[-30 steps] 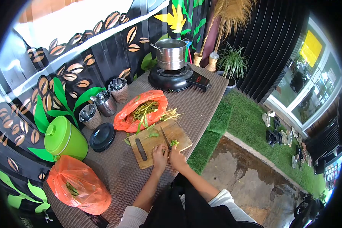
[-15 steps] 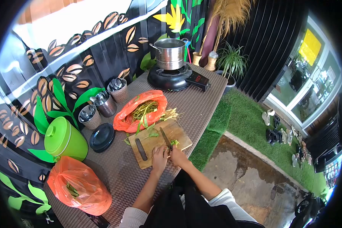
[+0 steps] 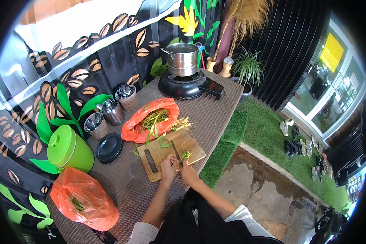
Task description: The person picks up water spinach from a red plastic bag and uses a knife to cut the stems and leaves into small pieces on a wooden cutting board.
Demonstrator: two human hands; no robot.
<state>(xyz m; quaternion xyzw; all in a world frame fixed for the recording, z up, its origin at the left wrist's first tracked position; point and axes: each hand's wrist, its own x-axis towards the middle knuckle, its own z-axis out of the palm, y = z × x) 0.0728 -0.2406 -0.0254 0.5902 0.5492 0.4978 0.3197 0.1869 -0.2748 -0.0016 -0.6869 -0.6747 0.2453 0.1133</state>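
My right hand (image 3: 189, 174) is wrapped round the handle of a knife (image 3: 175, 149), its blade pointing away from me over the wooden cutting board (image 3: 156, 151). A small heap of chopped greens (image 3: 186, 155) lies on the board, just right of the blade. My left hand (image 3: 168, 167) is beside the knife with its fingers curled together; anything inside them is too small to make out. A loose green leaf (image 3: 164, 143) rests near the board's far edge. Behind the board, an orange plastic bag (image 3: 130, 129) stands open, full of long green stems.
A steel pot (image 3: 183, 61) sits on a black portable stove (image 3: 179, 86) at the table's far end. Cutlery cups (image 3: 113, 114), black plates (image 3: 109, 147) and a green lidded bucket (image 3: 71, 148) line the left side. Another orange bag (image 3: 85, 199) is near my left arm.
My left hand has drawn its fingers together and turned a little, lifting from the board beside the knife. My right hand has shifted slightly toward me, still holding the knife.
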